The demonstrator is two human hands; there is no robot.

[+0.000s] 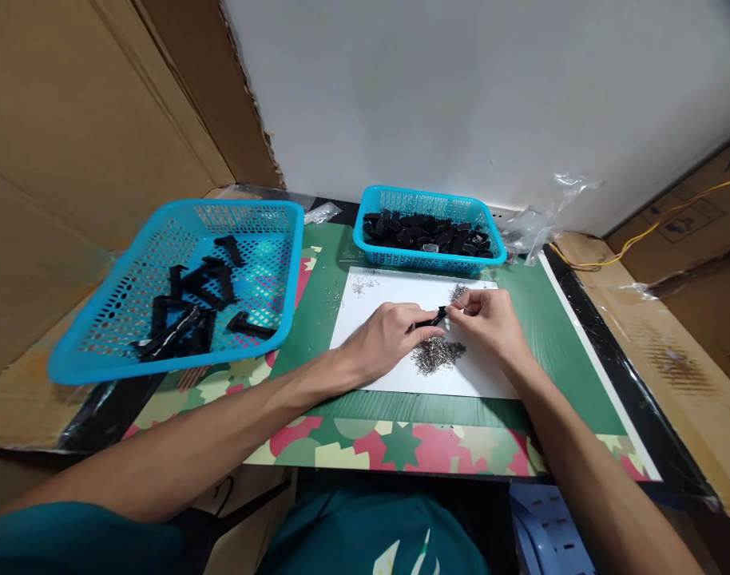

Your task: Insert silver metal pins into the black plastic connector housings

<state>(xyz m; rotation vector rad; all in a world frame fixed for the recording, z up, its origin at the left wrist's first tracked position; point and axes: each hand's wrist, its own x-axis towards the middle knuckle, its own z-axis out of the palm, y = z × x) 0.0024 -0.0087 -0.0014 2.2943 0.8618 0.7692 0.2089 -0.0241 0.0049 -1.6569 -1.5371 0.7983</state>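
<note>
My left hand [389,339] is closed around a small black plastic part [432,319], held just above a white sheet [370,319]. At the part's right end, my right hand [483,315] pinches with thumb and forefinger. Whatever lies between those right fingertips is too small to make out. Below the hands, a heap of tiny metal springs or clips [438,356] rests on the sheet. A smaller metal pile [459,292] sits behind the right fingers, and a few loose bits [363,282] lie at the sheet's far left corner.
A large blue basket [296,271] on the left holds several long black parts [203,283]. Behind the sheet, a smaller blue basket [425,259] is filled with short black pieces [428,230]. Cardboard [688,359] borders the right side, with a yellow wire [634,239] and plastic bags [538,228].
</note>
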